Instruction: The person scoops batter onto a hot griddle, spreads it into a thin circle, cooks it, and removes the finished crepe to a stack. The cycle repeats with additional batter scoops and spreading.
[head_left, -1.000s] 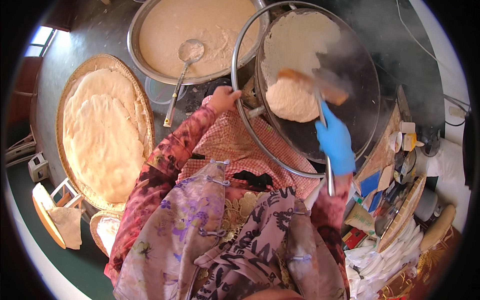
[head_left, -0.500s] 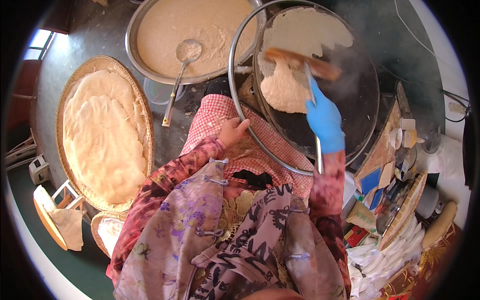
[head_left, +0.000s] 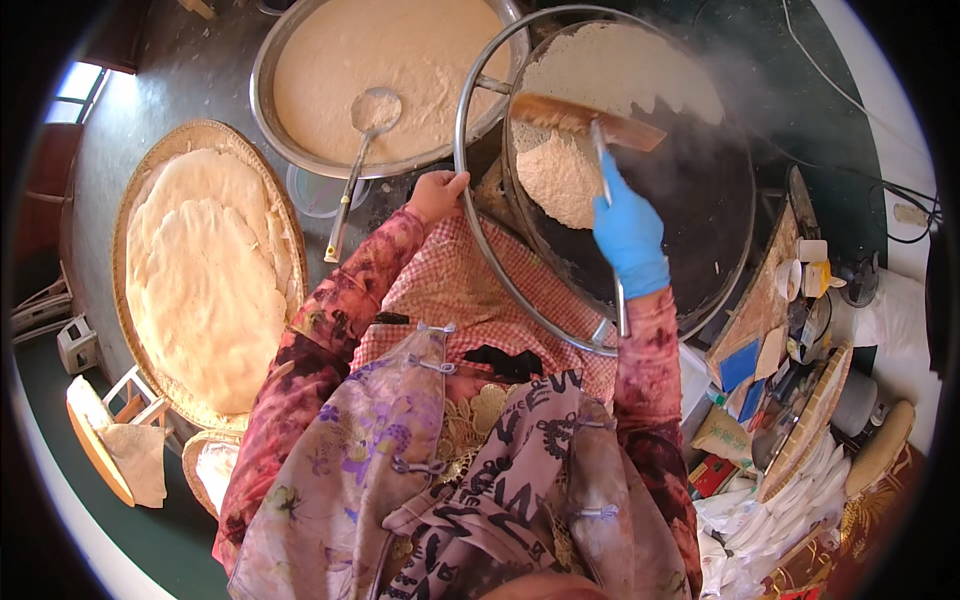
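Note:
A steaming black round griddle (head_left: 700, 230) has a pale thin layer of batter (head_left: 630, 60) across its top and a thicker batter mound (head_left: 555, 180) at its left. My right hand (head_left: 625, 235), in a blue glove, grips the metal handle of a wooden spreader (head_left: 640, 135), whose blade lies over the batter. My left hand (head_left: 438, 195) is closed on the tubular metal ring (head_left: 482, 240) around the griddle. A wide basin of batter (head_left: 330, 55) stands at upper left, with a ladle (head_left: 360, 150) resting in it, its handle over the rim.
A large oval woven tray (head_left: 125, 260) of stacked flatbreads lies at left, with a stool (head_left: 105, 450) below it. At right are cluttered boards, containers and white bags (head_left: 760, 510). A cable (head_left: 830, 60) runs along the upper right.
My right hand and spreader have moved up-left, and the thin layer reaches farther right. My left hand shifted down along the ring, then back up.

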